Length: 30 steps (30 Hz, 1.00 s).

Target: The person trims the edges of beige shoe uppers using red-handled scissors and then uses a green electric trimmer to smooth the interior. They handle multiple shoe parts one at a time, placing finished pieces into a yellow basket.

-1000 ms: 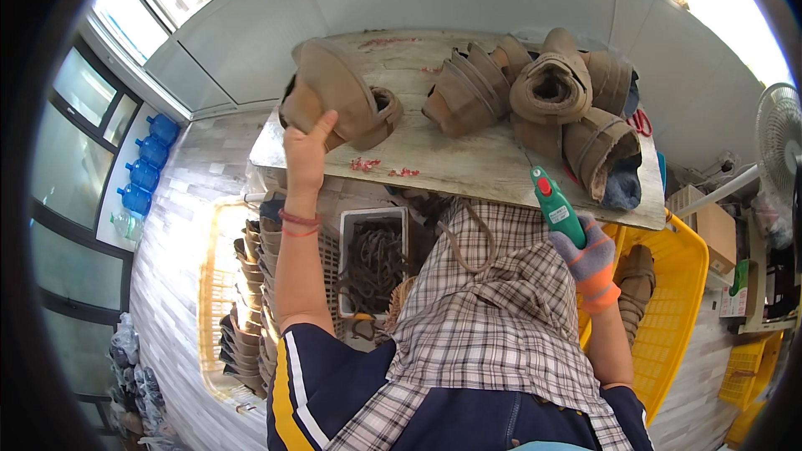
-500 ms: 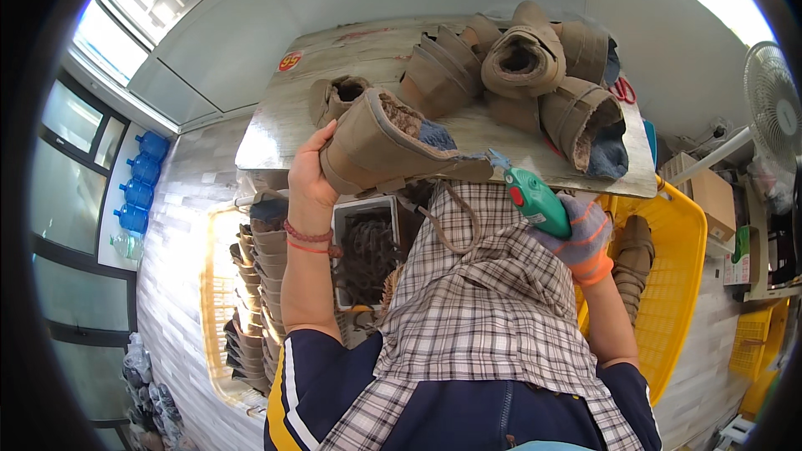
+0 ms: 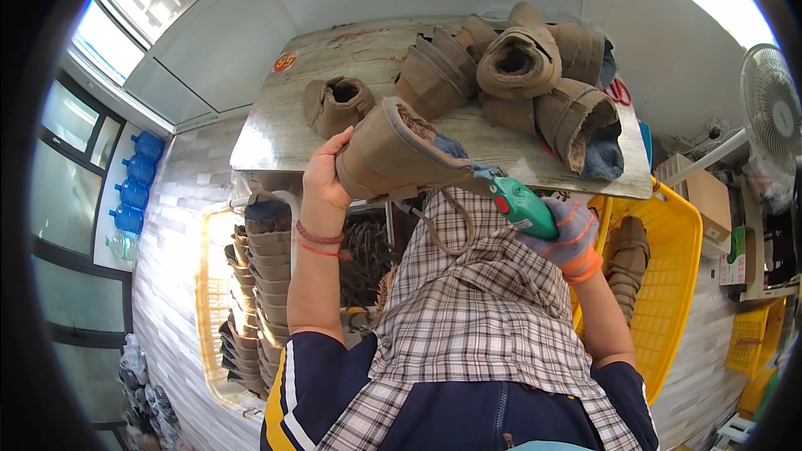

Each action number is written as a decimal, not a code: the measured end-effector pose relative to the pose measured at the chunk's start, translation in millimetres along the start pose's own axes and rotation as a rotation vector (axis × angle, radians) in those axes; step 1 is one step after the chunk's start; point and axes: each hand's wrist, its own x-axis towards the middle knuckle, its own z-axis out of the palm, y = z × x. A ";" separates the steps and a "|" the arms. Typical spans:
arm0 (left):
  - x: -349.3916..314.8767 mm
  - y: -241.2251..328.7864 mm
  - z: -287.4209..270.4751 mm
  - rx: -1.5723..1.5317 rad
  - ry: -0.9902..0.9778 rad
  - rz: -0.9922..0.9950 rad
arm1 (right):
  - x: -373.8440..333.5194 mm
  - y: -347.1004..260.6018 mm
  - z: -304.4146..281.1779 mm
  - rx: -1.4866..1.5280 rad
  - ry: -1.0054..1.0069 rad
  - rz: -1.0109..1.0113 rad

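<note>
My left hand grips a brown shoe upper with fleece lining and a blue patch inside, held just over the table's near edge. In my right hand, covered by a grey and orange glove, is a green electric cutter with a red button. Its blue-grey head meets the right-hand edge of the upper; whether the blades are biting into the material is too small to tell. A brown cord loop hangs below the upper, in front of my checked apron.
On the table lie several more uppers, one small upper and red-handled scissors. A basket with stacked uppers stands left, a yellow basket right. Further right is a fan.
My left hand has brought the upper slightly right and down. The cutter has shifted a little left, and its head has come against the upper's edge.
</note>
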 end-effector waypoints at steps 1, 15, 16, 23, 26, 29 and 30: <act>0.5 -1.3 -0.5 -0.001 0.028 0.010 | 0.4 -0.2 2.1 0.024 0.010 0.000; -26.9 -28.7 24.9 0.037 0.162 0.240 | 21.3 -30.5 0.8 0.094 -0.094 0.080; -28.8 -32.2 29.0 0.043 0.155 0.266 | 22.1 -31.7 1.5 0.116 -0.101 0.093; -48.5 -55.9 48.9 0.146 -0.014 0.496 | 20.2 -34.0 9.4 0.236 -0.048 0.087; -54.6 -60.6 47.0 0.251 -0.093 0.583 | 22.3 -40.5 5.4 0.253 -0.114 0.108; -55.8 -63.1 45.7 0.377 -0.159 0.638 | 24.2 -42.6 3.1 0.278 -0.160 0.153; -56.5 -64.8 44.9 0.397 -0.176 0.651 | 23.4 -43.0 3.7 0.290 -0.171 0.174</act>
